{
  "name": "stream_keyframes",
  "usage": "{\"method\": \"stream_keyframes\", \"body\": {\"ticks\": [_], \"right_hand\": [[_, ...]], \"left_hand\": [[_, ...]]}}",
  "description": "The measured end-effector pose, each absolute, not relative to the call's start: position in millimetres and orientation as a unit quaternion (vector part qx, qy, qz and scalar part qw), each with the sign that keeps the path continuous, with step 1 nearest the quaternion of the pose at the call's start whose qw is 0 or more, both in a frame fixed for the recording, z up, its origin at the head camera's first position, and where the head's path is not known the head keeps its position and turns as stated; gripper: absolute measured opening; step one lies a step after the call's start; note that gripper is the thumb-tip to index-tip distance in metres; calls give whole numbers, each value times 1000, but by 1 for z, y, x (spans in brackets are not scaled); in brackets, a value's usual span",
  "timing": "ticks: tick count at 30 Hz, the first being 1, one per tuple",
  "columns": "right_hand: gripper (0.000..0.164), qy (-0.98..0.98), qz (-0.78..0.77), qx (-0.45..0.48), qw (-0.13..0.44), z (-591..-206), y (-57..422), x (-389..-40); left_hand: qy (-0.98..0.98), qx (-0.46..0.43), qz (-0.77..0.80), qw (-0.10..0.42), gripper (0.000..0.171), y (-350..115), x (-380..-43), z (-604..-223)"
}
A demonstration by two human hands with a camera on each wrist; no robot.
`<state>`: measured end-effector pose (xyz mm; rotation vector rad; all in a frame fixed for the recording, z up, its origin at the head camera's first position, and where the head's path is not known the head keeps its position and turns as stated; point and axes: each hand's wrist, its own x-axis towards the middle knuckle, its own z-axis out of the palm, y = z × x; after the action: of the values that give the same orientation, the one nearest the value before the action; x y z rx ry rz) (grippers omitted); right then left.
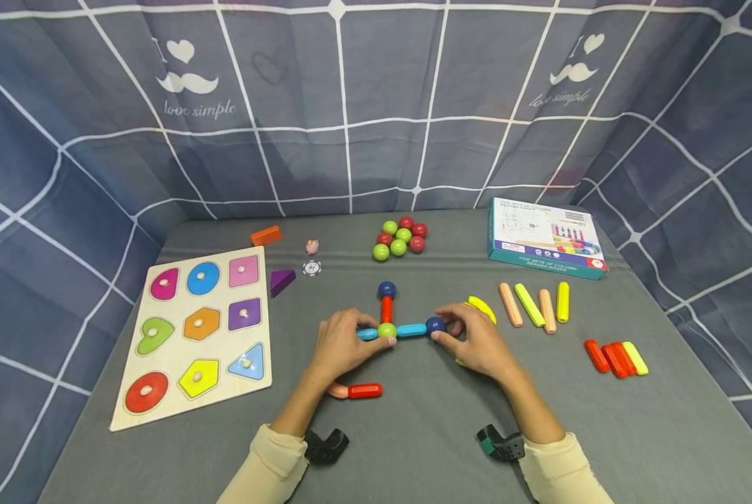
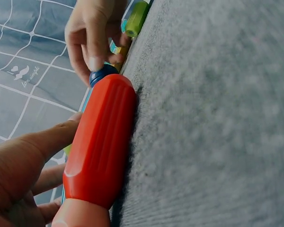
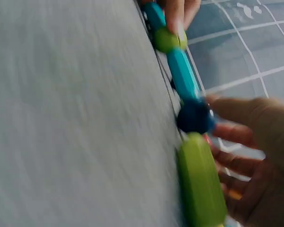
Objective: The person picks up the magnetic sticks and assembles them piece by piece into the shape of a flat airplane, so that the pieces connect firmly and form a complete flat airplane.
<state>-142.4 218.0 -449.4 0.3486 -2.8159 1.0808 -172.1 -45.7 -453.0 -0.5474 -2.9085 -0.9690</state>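
My left hand [image 1: 349, 344] pinches a light green ball [image 1: 386, 331] between thumb and fingers. From that ball a red rod [image 1: 386, 309] runs back to a dark blue ball [image 1: 386, 290]. A light blue rod [image 1: 411, 330] runs right to a second dark blue ball [image 1: 435, 325], pinched by my right hand [image 1: 477, 341]. Another light blue rod [image 1: 367, 334] is partly covered by my left fingers. Close by my left wrist lies a red piece [image 2: 102, 142] with a peach curved end. In the right wrist view, a green rod [image 3: 201, 182] lies beside my right hand.
On the left lies a wooden shape board [image 1: 221, 269]. Several red and green balls [image 1: 398, 248] sit at the back, with a box [image 1: 540, 264] to their right. Peach and yellow rods [image 1: 528, 308] and red pieces [image 1: 615, 359] lie right of my right hand, a yellow piece [image 1: 482, 306] behind it.
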Motion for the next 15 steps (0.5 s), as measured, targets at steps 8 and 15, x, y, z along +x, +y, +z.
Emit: {"method": "stream_keyframes", "body": {"ticks": [8, 15], "right_hand": [[23, -943, 292, 10, 160, -437, 265, -142], [24, -951, 223, -144, 156, -435, 309, -136]], "left_hand": [[-921, -194, -339, 10, 36, -51, -173, -452], [-913, -210, -349, -19, 33, -56, -174, -449]]}}
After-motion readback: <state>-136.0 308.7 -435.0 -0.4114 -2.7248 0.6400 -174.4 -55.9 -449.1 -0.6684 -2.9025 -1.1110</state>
